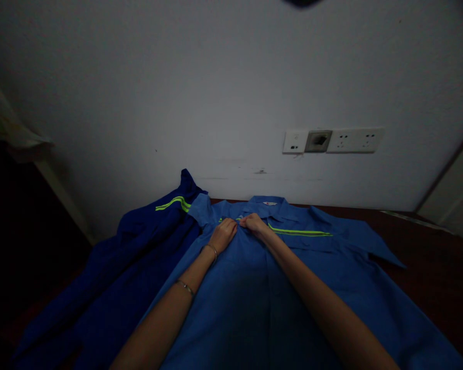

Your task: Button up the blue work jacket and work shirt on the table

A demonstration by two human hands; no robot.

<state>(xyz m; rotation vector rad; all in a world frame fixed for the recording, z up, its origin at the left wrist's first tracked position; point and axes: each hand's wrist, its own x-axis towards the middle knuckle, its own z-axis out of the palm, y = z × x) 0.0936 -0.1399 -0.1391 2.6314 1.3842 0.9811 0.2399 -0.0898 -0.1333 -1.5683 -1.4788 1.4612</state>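
A light blue work shirt [316, 267] with a yellow-green reflective stripe lies flat, front up, on a dark wooden table [440, 257], collar towards the wall. My left hand [224, 232] and my right hand [253, 223] meet at the shirt's front just below the collar. Both are closed in a pinch on the cloth there. What lies between the fingertips is too small to make out. Two thin bangles sit on my left forearm.
A darker blue garment [139, 257] with the same striping lies crumpled to the left, partly against the white wall. A row of wall sockets [332, 141] sits above the table. A pale curtain [7, 128] hangs at the far left.
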